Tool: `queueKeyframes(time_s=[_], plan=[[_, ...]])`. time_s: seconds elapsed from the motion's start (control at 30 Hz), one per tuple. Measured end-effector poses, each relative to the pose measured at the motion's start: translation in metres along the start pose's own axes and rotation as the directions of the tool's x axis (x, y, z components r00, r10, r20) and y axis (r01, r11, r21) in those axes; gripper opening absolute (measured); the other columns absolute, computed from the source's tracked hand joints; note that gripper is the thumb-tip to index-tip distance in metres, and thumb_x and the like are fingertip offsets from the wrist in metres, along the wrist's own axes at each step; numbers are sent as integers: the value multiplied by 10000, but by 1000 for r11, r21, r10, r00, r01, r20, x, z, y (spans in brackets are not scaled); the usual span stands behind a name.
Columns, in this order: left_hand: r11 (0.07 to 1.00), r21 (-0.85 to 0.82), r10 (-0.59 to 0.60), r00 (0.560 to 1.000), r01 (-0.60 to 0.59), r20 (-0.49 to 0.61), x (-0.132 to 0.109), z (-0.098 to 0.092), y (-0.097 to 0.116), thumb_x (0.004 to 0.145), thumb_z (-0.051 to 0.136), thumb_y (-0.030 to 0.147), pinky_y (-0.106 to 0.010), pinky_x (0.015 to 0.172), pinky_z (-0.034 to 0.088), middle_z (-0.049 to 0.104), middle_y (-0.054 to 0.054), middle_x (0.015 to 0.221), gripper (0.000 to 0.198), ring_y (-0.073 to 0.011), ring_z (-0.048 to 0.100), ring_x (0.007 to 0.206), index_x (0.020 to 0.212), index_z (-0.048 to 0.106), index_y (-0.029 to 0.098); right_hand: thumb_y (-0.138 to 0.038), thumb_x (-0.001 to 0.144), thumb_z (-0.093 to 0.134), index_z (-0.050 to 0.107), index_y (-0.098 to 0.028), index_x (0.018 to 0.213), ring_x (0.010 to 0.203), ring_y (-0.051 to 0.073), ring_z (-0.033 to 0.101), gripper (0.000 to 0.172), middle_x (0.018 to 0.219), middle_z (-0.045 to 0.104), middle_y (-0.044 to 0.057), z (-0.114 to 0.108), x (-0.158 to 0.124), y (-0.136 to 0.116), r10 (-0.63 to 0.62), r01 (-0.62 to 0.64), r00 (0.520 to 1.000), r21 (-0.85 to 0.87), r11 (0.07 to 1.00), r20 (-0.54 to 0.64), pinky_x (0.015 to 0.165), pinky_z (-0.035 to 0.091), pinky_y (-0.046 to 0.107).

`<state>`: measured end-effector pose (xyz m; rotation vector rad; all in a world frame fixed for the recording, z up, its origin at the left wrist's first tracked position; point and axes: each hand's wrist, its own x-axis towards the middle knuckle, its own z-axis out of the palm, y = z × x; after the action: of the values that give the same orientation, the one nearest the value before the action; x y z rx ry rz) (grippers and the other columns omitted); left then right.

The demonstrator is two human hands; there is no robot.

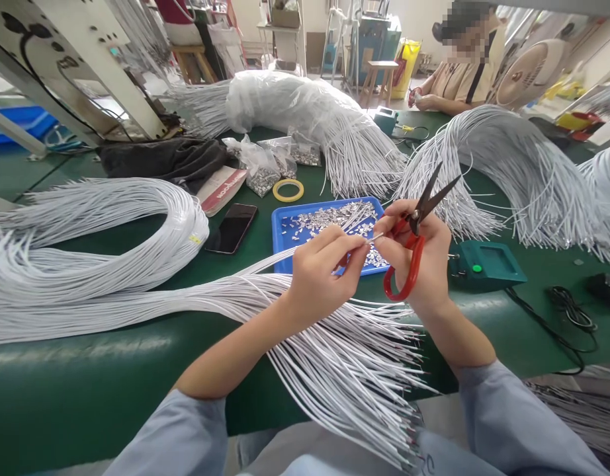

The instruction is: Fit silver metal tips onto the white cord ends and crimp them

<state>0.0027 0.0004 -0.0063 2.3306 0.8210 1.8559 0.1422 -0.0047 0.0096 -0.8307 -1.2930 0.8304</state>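
My left hand point(325, 268) pinches a thin white cable point(377, 237) near its end, over the front of a blue tray point(277, 228). Red-handled scissors point(417, 264) hang in my right hand point(434, 271), their blades pointing up and away and slightly apart. The thumb and fingertips of that hand close around the tip of the same cable; the exact contact is partly hidden. Small shiny metal pieces point(315, 218) and a few white cable ends lie in the tray. Beneath my forearms a fanned bundle of white cables point(345, 370) spreads toward my lap.
Left of the tray are a phone point(232, 228) and a looped cable bundle point(166, 225). Behind it sit a yellow tape roll point(288, 191) and bags of metal parts point(262, 173). A green device point(493, 263) stands right. Larger bundles point(508, 145) and a seated person point(464, 73) are beyond.
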Motion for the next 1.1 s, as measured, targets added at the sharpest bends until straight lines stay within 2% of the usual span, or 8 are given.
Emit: queueKeyframes(time_s=[0.1, 0.23, 0.33, 0.47, 0.57, 0.77, 1.0, 1.1], plan=[[996, -56, -65, 998, 66, 13, 1, -1, 1, 840, 665, 75, -148, 485, 391, 539, 33, 627, 83, -44, 455, 529, 783, 638, 129, -164, 672, 665, 587, -259, 887, 604, 94, 571, 247, 663, 600, -77, 0, 0, -1, -17, 17, 1000, -25, 1000, -2, 577, 500, 245], [963, -183, -185, 979, 198, 83, 2, -2, 2, 849, 672, 112, -144, 459, 377, 557, 28, 611, 76, -42, 458, 517, 774, 662, 126, -209, 706, 671, 572, -267, 892, 609, 102, 581, 219, 695, 614, -58, 0, 0, -5, -38, 38, 999, -105, 994, 6, 588, 523, 265], [958, -190, -201, 975, 215, 89, 3, -3, 1, 854, 674, 128, -147, 448, 365, 562, 29, 605, 74, -41, 447, 509, 780, 680, 132, -191, 703, 673, 577, -265, 886, 613, 100, 585, 219, 691, 615, -57, -1, 0, -6, -32, 34, 999, -114, 993, 15, 574, 517, 257], [952, -196, -226, 972, 236, 69, 5, -6, -1, 863, 668, 140, -151, 470, 395, 592, 21, 634, 85, -48, 478, 536, 779, 677, 144, -140, 700, 688, 613, -259, 894, 592, 84, 567, 240, 666, 615, -72, -5, 4, -6, -54, 55, 998, -48, 997, 19, 544, 492, 226], [905, -245, -330, 938, 347, 110, 7, -11, -1, 881, 665, 187, -166, 511, 452, 654, 1, 674, 101, -70, 557, 583, 786, 685, 156, -136, 725, 697, 637, -246, 902, 597, 83, 577, 217, 674, 629, -68, -8, 7, -7, -94, 93, 996, -99, 991, -8, 562, 504, 226], [800, -347, -457, 871, 490, 177, 10, -17, 0, 918, 638, 320, -203, 570, 511, 688, -14, 661, 222, -105, 629, 623, 765, 685, 165, -146, 725, 754, 680, -217, 960, 585, 75, 583, 257, 681, 666, -60, -8, 8, -7, -89, 102, 994, -248, 963, 64, 592, 513, 225], [738, -387, -508, 833, 552, 219, 10, -17, -1, 920, 626, 402, -234, 590, 506, 676, -22, 635, 306, -124, 637, 641, 731, 677, 167, -189, 762, 744, 676, -213, 1008, 707, 111, 663, 256, 814, 733, -13, -9, 5, -2, -130, 155, 987, -313, 937, 99, 657, 527, 248], [739, -393, -519, 834, 547, 187, 9, -17, -2, 917, 634, 396, -228, 575, 498, 686, -25, 652, 281, -118, 627, 626, 760, 689, 169, -193, 778, 720, 686, -215, 985, 606, 84, 591, 210, 711, 673, -44, -9, 3, -3, -128, 161, 985, -331, 930, 120, 591, 490, 223]])
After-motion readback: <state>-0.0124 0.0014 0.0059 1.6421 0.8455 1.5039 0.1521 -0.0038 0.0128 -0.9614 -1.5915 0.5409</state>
